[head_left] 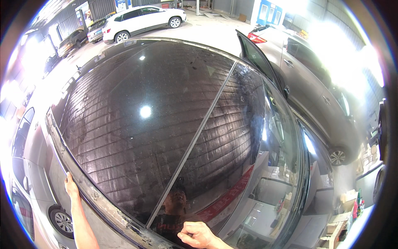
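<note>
A dark glass car roof fills the middle, its panels parted by a grey seam. Along its near left side runs a bare, dirty roof rail with grime and patches of residue. My left hand is at the outer side of this rail, fingers closed at a thin edge; what they grip is hidden. Low in the middle, my right hand is curled closed above the near edge of the roof. Anything inside that fist is out of sight.
An open car door stands beyond the roof on the right, near a beige car. A white car is parked at the back. Close on the left stands a silver car. Shelves with boxes are at lower right.
</note>
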The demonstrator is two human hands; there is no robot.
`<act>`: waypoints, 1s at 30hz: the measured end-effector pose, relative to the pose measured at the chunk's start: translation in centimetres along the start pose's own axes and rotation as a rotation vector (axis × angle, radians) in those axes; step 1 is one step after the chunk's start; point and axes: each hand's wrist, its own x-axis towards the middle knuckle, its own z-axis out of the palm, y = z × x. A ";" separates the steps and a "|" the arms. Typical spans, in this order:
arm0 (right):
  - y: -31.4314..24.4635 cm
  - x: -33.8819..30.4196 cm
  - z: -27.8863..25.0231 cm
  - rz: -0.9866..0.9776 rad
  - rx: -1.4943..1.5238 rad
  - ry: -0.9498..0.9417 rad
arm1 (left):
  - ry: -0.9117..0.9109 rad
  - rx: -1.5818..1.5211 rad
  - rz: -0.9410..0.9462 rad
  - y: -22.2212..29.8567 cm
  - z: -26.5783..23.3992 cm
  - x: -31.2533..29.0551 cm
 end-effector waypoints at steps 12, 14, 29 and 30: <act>0.0 0.0 -0.1 -0.016 -0.004 0.016 | 0.006 -0.003 0.012 -0.1 0.0 -0.1; 0.3 -0.1 -0.1 0.006 -0.007 0.013 | 0.007 0.012 0.011 0.7 0.3 -1.0; 0.1 0.2 0.8 0.144 -0.051 0.019 | 0.199 0.287 0.157 0.5 0.4 -1.1; 0.0 0.4 0.9 0.161 -0.056 0.024 | 0.234 0.340 0.203 0.3 0.4 -1.1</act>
